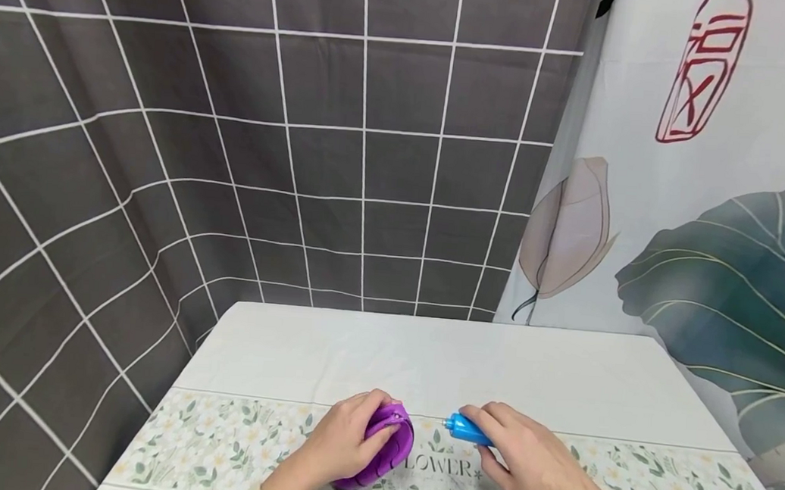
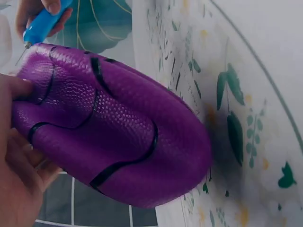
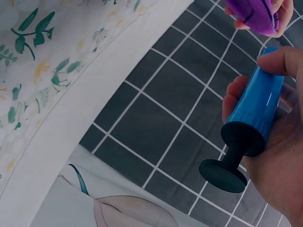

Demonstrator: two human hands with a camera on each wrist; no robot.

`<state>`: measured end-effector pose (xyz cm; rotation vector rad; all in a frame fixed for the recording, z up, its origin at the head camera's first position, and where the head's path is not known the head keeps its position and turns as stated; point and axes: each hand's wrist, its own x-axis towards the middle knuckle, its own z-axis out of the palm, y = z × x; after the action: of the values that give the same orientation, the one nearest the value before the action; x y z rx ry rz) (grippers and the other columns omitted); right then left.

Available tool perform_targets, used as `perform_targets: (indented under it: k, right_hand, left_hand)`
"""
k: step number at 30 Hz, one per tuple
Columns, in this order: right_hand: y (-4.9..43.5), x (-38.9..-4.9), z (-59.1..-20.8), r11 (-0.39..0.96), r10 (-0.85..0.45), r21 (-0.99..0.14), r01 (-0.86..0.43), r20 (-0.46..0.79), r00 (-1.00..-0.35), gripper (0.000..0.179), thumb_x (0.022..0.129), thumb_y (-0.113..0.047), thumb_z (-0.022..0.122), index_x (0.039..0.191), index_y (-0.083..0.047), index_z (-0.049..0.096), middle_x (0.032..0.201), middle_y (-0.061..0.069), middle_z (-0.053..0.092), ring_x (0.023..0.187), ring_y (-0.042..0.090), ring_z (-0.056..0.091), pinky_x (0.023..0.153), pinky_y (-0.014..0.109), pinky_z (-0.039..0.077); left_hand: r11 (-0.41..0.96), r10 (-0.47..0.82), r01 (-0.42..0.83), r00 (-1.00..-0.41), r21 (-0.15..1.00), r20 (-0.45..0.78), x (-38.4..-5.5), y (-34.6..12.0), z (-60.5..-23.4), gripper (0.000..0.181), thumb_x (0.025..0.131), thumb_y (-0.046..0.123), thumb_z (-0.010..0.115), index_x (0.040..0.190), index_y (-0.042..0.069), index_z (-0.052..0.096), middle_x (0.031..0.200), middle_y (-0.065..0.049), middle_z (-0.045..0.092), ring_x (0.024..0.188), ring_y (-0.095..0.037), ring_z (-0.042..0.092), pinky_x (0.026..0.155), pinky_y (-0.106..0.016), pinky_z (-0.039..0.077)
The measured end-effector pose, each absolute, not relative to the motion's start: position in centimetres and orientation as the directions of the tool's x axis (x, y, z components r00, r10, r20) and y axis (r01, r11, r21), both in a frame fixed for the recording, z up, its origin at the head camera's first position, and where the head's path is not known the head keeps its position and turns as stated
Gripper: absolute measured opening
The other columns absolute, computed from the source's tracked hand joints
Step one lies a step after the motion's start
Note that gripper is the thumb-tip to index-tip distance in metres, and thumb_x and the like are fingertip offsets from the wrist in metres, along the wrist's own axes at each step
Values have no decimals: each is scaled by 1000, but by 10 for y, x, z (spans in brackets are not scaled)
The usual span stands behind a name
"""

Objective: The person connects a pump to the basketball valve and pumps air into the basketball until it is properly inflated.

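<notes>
Your purple ball point(image 2: 118, 127) is at six o'clock in the head view, over the flowered tablecloth point(image 1: 215, 437), one side caved into a hollow, its inside hidden. Your left hand point(image 1: 343, 437) pinches its folded edge between thumb and fingers, forearm reaching in from seven o'clock. Your right hand point(image 1: 528, 456) grips the blue pump point(image 3: 255, 99), near the ball at its three o'clock, nozzle toward nine, black handle point(image 3: 223, 175) jutting out behind; that forearm enters from five.
</notes>
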<state>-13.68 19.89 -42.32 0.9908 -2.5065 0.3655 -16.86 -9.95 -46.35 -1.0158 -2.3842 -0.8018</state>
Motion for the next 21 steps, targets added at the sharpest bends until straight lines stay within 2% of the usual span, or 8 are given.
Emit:
perform_targets:
  k: [3, 6, 8, 9, 12, 15, 18, 21]
  right_hand:
    - [200, -137, -423, 688, -604, -77, -722, 492, -627, 44, 88, -20, 75, 130, -19, 62, 104, -15, 59, 83, -2, 56, 69, 23, 56]
    - [201, -137, -421, 663, -620, -52, -747, 522, -586, 42, 91, -20, 72, 131, -18, 63, 103, -14, 59, 82, -2, 55, 68, 21, 55]
    - [201, -137, -419, 659, -620, -37, -751, 538, -571, 46, 86, -17, 75, 131, -18, 63, 103, -14, 59, 82, -2, 56, 69, 21, 54]
    - [201, -137, -418, 658, -620, -30, -752, 546, -564, 41, 90, -19, 72, 130, -18, 64, 103, -14, 59, 82, -1, 56, 69, 21, 54]
    - [203, -136, -416, 658, -619, -25, -753, 552, -559, 32, 102, -32, 53, 130, -19, 64, 104, -14, 59, 82, 0, 57, 70, 22, 55]
    - [203, -135, -414, 653, -624, -22, -757, 550, -555, 44, 105, -40, 34, 132, -21, 63, 105, -14, 59, 82, 1, 58, 70, 23, 55]
    - [203, -135, -413, 647, -632, -22, -762, 544, -552, 41, 105, -38, 37, 133, -22, 62, 106, -14, 59, 82, 2, 58, 70, 23, 55]
    - [203, -134, -412, 644, -639, -16, -764, 538, -550, 40, 105, -37, 40, 134, -22, 63, 105, -13, 60, 83, 2, 58, 71, 23, 56]
  left_hand:
    - [538, 519, 775, -614, 331, 594, -167, -97, -461, 28, 94, 20, 71, 119, 11, 61, 97, 3, 71, 88, -11, 69, 78, -26, 60]
    - [514, 539, 807, -568, 292, 622, -167, -96, -461, 33, 96, 21, 69, 126, 10, 62, 103, 2, 71, 93, -11, 69, 84, -28, 59]
    - [503, 542, 818, -550, 280, 635, -168, -95, -462, 30, 96, 21, 69, 125, 12, 64, 103, 5, 69, 93, -9, 67, 84, -25, 58]
    - [494, 541, 820, -549, 288, 637, -168, -95, -462, 28, 95, 20, 69, 122, 12, 64, 102, 5, 67, 92, -8, 65, 83, -23, 57]
    - [474, 540, 824, -551, 310, 637, -168, -96, -463, 24, 92, 14, 70, 115, 13, 64, 98, 6, 61, 86, -5, 61, 77, -17, 55]
    - [446, 526, 832, -542, 330, 655, -168, -97, -463, 27, 87, 4, 71, 112, 12, 65, 97, 4, 61, 82, -5, 63, 75, -14, 55]
    - [433, 515, 845, -517, 313, 684, -169, -99, -463, 31, 82, -1, 72, 111, 12, 68, 96, 3, 66, 81, -7, 67, 75, -15, 57]
    - [435, 525, 859, -485, 269, 699, -169, -99, -462, 29, 82, 0, 73, 109, 11, 71, 92, 4, 68, 75, -4, 66, 70, -11, 55]
